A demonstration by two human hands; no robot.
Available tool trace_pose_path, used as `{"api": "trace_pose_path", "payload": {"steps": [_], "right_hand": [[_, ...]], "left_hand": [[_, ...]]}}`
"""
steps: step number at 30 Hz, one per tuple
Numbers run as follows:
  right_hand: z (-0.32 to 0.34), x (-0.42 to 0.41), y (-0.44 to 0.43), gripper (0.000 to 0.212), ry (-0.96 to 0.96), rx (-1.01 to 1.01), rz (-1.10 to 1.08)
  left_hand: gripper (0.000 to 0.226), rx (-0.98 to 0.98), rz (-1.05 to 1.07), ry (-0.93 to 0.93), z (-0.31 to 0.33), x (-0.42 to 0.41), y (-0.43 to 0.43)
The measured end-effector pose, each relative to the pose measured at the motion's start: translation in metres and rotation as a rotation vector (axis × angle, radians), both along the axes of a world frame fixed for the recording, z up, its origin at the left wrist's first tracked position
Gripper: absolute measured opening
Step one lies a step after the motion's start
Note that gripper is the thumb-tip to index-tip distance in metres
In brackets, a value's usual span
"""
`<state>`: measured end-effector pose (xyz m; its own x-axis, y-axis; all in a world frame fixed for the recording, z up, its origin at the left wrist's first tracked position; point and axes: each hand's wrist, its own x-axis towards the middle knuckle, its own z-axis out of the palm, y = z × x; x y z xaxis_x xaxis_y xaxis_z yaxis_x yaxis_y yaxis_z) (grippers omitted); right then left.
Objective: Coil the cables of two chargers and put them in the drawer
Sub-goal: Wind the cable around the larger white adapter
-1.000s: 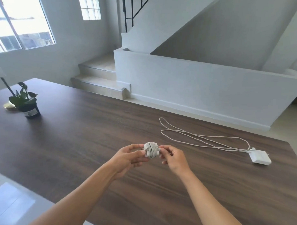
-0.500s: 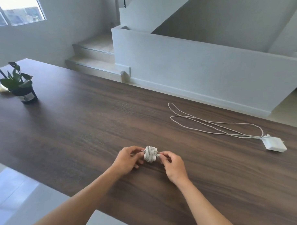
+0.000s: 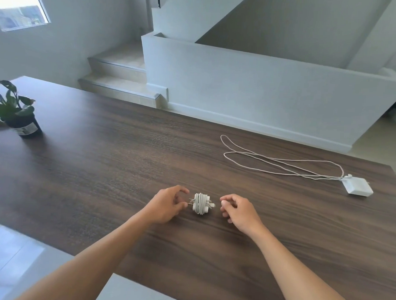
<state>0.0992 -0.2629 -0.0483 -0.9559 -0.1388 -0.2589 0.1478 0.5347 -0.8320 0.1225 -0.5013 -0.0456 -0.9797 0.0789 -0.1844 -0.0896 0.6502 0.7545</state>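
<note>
A small white charger (image 3: 201, 203) lies on the dark wooden table (image 3: 102, 169), its cable wound tightly around its body and its plug prongs pointing left. My left hand (image 3: 168, 205) hovers just left of it, fingers curled and apart, holding nothing. Just right of it is my right hand (image 3: 237, 210), also loose and empty. Farther right lies a second, flat white charger (image 3: 357, 188). Its long white cable (image 3: 270, 162) trails leftward in loose loops across the table. No drawer is in view.
A small potted plant (image 3: 18, 114) stands at the table's far left. Beyond the table's far edge are steps (image 3: 118, 79) and a white stair wall (image 3: 262, 89). The table's near edge runs across the lower left.
Both hands lowered the wound charger onto the table and let go of it, then drew apart to either side. The view tilted downward.
</note>
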Motion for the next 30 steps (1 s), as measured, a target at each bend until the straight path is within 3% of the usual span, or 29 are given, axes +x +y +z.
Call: {"api": "trace_pose_path", "payload": {"steps": [5,9,18,30], "right_hand": [[0.027,-0.016,0.012,0.020,0.083,0.115,0.031],[0.056,-0.029,0.026,0.024,0.162,0.208,0.062],[0.083,-0.041,0.123,0.022,0.193,0.319,-0.059],[0.072,-0.041,0.333,0.026,0.169,0.462,-0.340]], "left_hand": [[0.009,-0.228,0.012,0.238,0.037,-0.021,0.018],[0.016,-0.305,-0.102,0.339,0.069,-0.045,0.051],[0.018,-0.377,-0.316,0.379,0.082,-0.095,0.157],[0.018,-0.383,-0.607,0.340,0.070,-0.138,0.378]]}}
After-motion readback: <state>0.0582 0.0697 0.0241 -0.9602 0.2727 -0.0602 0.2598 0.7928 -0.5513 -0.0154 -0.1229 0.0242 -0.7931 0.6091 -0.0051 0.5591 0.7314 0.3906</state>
